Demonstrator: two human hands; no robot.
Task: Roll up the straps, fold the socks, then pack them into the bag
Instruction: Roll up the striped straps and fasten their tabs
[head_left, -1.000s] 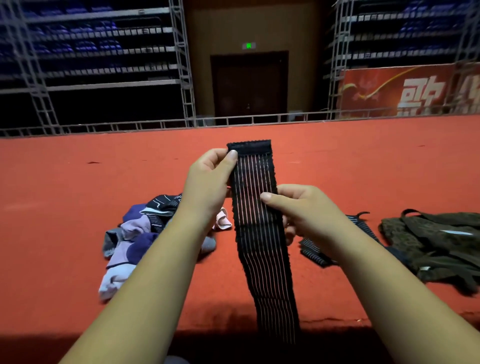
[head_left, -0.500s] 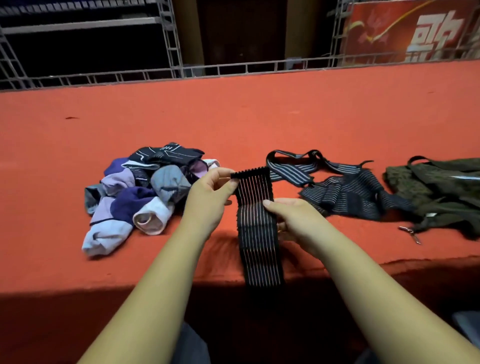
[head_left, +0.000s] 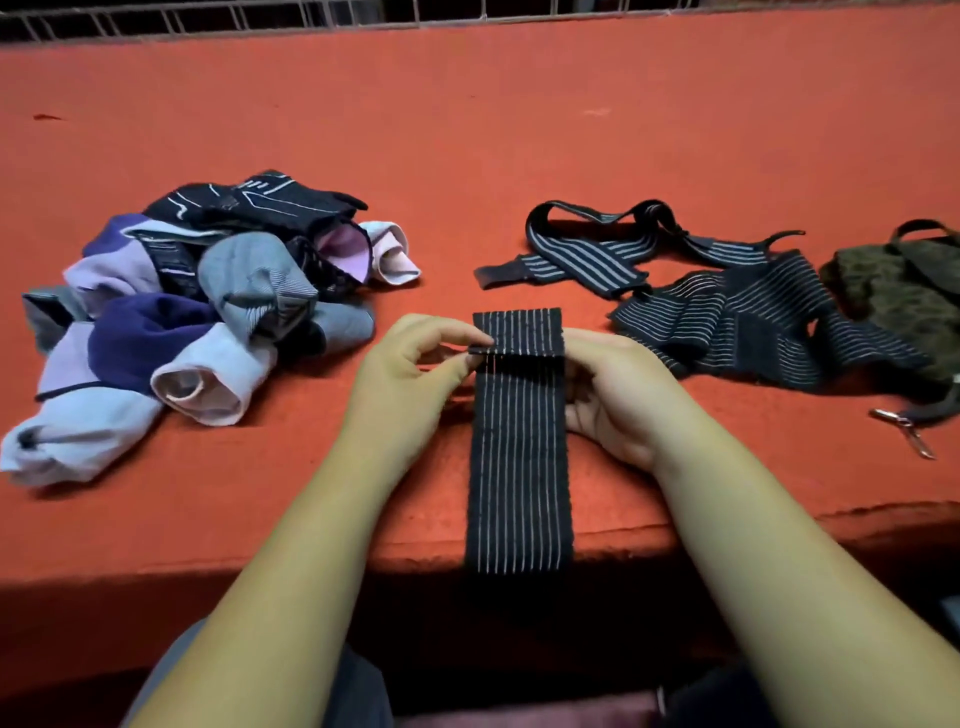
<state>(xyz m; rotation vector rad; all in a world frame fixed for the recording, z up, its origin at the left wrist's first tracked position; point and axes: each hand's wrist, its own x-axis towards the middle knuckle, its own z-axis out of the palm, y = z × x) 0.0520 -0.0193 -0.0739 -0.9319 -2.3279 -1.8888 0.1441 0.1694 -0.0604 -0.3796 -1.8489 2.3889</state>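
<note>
A black strap with thin white stripes (head_left: 519, 457) lies lengthwise on the red platform, its near end hanging over the front edge. Its far end is folded over toward me. My left hand (head_left: 415, 374) pinches the left side of that fold between thumb and fingertips. My right hand (head_left: 608, 389) holds the strap's right edge, its fingers tucked behind the cloth. A pile of socks (head_left: 176, 322) in purple, grey, white and black sits to the left. More striped straps (head_left: 727, 301) lie tangled to the right, and beyond them is the dark olive bag (head_left: 904, 296).
The red carpeted platform (head_left: 467, 130) stretches far back to a metal railing (head_left: 208, 21). Its front edge runs just below my wrists. A metal clip (head_left: 904, 431) from the bag lies near the right front edge.
The view has tilted down. The strap, held up in the air before, now lies on the platform, and its top end has been folded over toward me.
</note>
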